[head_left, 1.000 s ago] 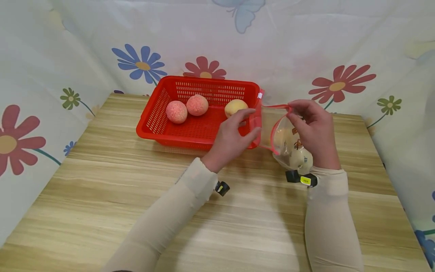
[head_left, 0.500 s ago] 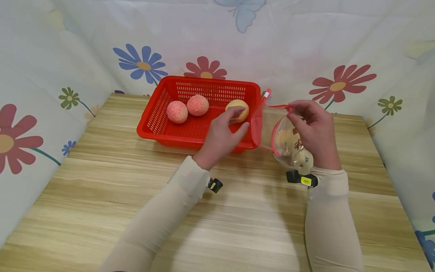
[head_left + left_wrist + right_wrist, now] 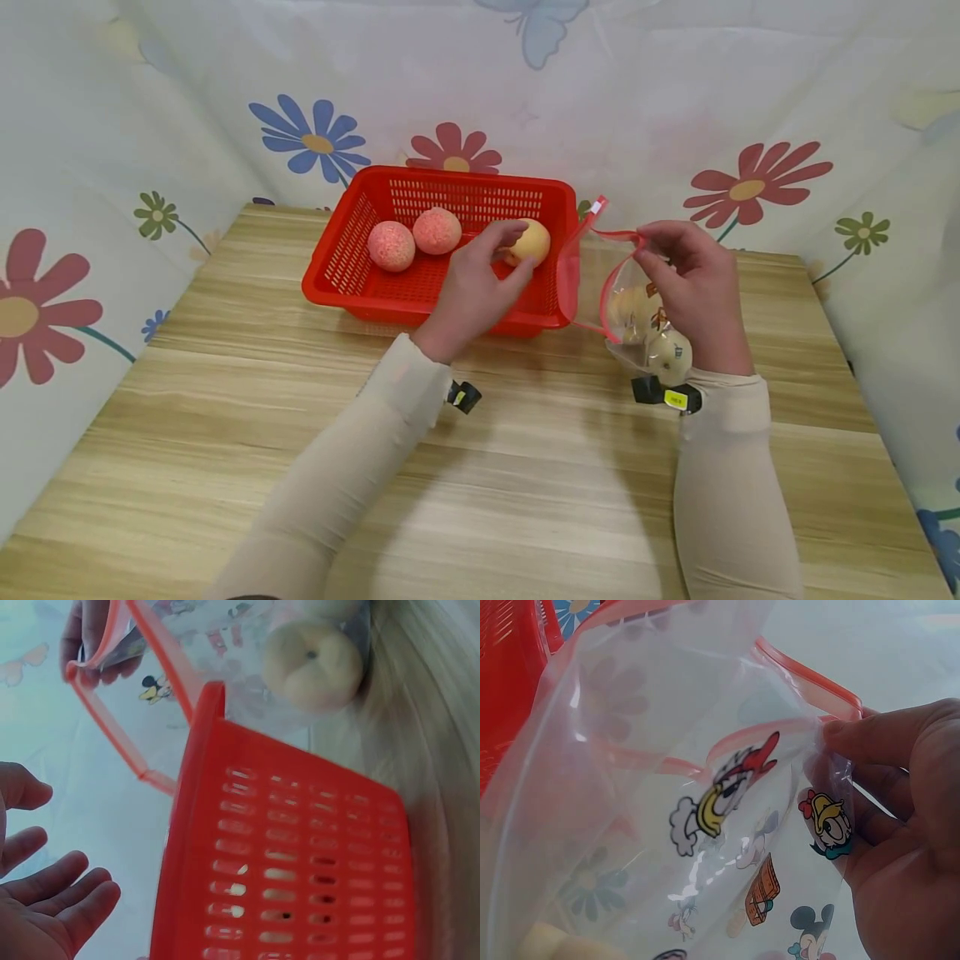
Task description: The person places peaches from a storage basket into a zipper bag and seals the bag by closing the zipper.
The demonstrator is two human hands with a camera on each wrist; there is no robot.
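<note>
My left hand (image 3: 475, 283) hovers over the right part of the red basket (image 3: 352, 312), fingers spread and holding nothing. Right by its thumb and fingertips lies a pale yellow round fruit (image 3: 531, 243) inside the basket. With its thumb and fingers, my right hand (image 3: 693, 287) pinches the rim of a clear zip bag (image 3: 652, 847) with red edging and cartoon prints. The bag's mouth gapes toward the basket, its left edge overlapping the basket's right end. Inside the bag sit pale round fruits (image 3: 313, 666), partly hidden in the head view by my right hand.
Two pink, rough-skinned round fruits, a left one (image 3: 392, 247) and a right one (image 3: 437, 231), lie in the basket's left half. Basket and bag stand on a wood-grain table (image 3: 525, 483). A flower-printed cloth (image 3: 615, 100) hangs close behind.
My left hand has let go of the bag's left edge and moved left over the basket. The freed edge has swung slightly right; my right hand stays put.
</note>
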